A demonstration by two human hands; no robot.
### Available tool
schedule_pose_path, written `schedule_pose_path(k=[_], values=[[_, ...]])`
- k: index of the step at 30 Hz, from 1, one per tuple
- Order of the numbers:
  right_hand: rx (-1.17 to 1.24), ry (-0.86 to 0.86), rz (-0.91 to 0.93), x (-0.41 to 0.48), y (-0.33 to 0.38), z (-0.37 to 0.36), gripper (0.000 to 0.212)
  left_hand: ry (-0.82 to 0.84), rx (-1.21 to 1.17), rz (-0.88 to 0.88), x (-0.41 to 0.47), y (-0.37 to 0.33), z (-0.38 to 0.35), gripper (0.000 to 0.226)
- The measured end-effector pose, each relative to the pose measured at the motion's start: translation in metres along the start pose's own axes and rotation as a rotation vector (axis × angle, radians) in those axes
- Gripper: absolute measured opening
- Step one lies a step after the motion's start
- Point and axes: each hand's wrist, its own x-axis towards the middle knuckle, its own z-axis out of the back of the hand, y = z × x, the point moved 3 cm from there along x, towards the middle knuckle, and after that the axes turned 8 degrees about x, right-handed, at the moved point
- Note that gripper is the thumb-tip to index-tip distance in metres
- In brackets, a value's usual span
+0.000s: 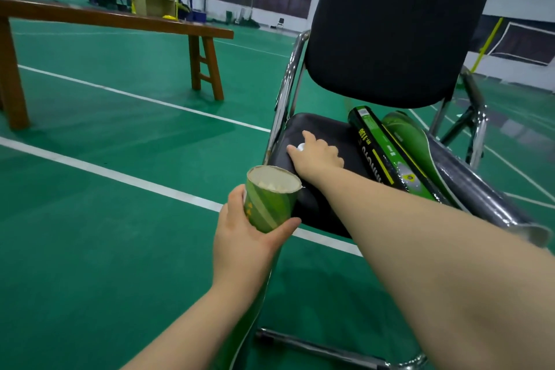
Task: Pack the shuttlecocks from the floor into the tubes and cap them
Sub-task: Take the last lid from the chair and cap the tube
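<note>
Left hand (240, 237) has a green tube (270, 200) in its grip: thumb on the near right side, fingers wrapped round the left wall, pressed onto the cardboard just below the rim. Tube is upright, tilted a little, open end up, no cap on it. White shuttlecock feathers (274, 186) show inside, sitting low of the rim. The tube's lower part runs down behind the left wrist.

Right hand (318, 153) is ahead of and right of the left grip, reaching onto the black chair seat (327, 129). Thumb and forefinger are closed around a small white round piece (300, 147), probably the tube's cap, which is touching the seat cushion. Remaining fingers curled. Can't tell whether the piece is lifted or only touched.

Right of the right-hand grip, on the same seat: a dark tube (381, 147) with yellow lettering, lying flat, its end cap toward the backrest. Just beyond it, a green and black racket cover (414, 141), touching the dark tube's far side.

Chair (396, 24) has a black padded back and chrome frame. Far left of both grips, a brown wooden bench (120, 21) stands on the green court floor (105, 249) with white lines.
</note>
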Motion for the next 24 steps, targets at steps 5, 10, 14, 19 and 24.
schedule_pose_path(k=[5,10,14,19,24], values=[[-0.003,-0.064,0.056,-0.006,0.001,0.009,0.049,-0.003,0.030,-0.006,0.000,0.000,-0.003,0.078],[0.565,-0.206,0.220,-0.033,0.016,0.040,0.037,0.002,0.037,-0.004,-0.006,-0.002,-0.005,0.077],[0.881,-0.274,0.320,-0.085,0.017,0.067,0.036,0.039,0.035,-0.017,-0.018,-0.011,-0.005,0.078],[1.032,-0.266,0.299,-0.155,-0.002,0.078,0.044,0.135,-0.004,-0.024,-0.047,-0.026,0.001,0.077],[1.186,-0.218,0.228,-0.223,-0.036,0.067,0.032,0.266,-0.050,0.065,-0.097,-0.030,0.007,0.064]])
